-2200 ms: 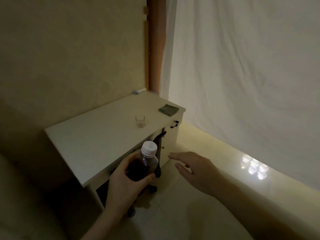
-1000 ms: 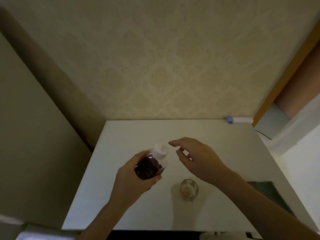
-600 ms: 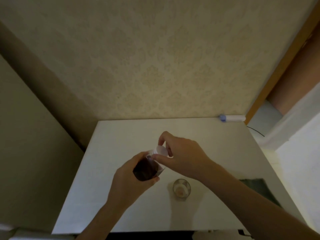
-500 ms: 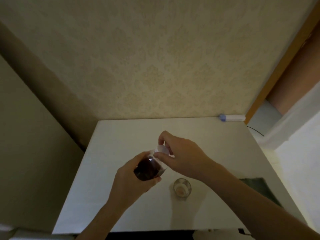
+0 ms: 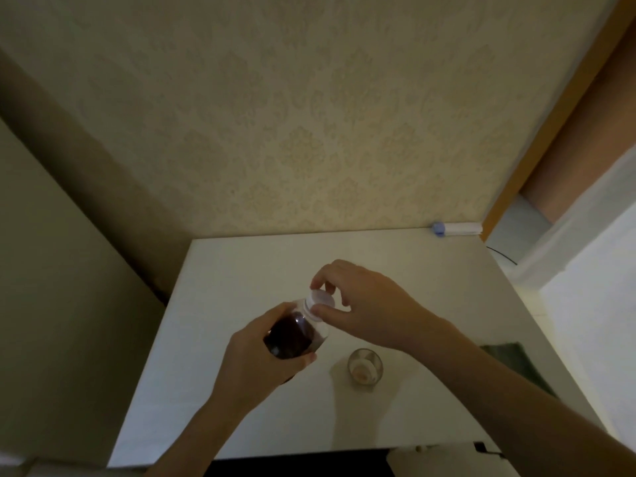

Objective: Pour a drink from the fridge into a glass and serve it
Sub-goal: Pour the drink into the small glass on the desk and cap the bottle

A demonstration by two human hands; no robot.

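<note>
1. The bottle (image 5: 292, 335) of dark drink is in the air above the white counter (image 5: 241, 270), tilted so that its neck leans away from you and to the right. It touches nothing but your hands.
2. Your left hand (image 5: 254, 359) is wrapped around the lower body of the bottle, thumb on the near side, fingers round the far side. A firm closed grip.
3. The white cap (image 5: 321, 301) sits on the neck. Whether it is loosened or seated cannot be told from this view.
4. Your right hand (image 5: 368, 308) is pinched on the cap: thumb (image 5: 327, 313) pressing on its near edge, fingers curled over the far edge. The wrist comes in from the lower right.
5. The glass (image 5: 364, 366) stands upright on the counter, just below and to the right of the bottle, under your right forearm and apart from both hands. It looks empty, with a pale glint at the bottom.
6. A dark cloth (image 5: 516, 363) lies flat near the counter's right edge, partly hidden by your right arm.
7. A small white and blue object (image 5: 454, 228) lies at the far right corner against the patterned wall (image 5: 309, 115). Its kind cannot be made out.
</note>
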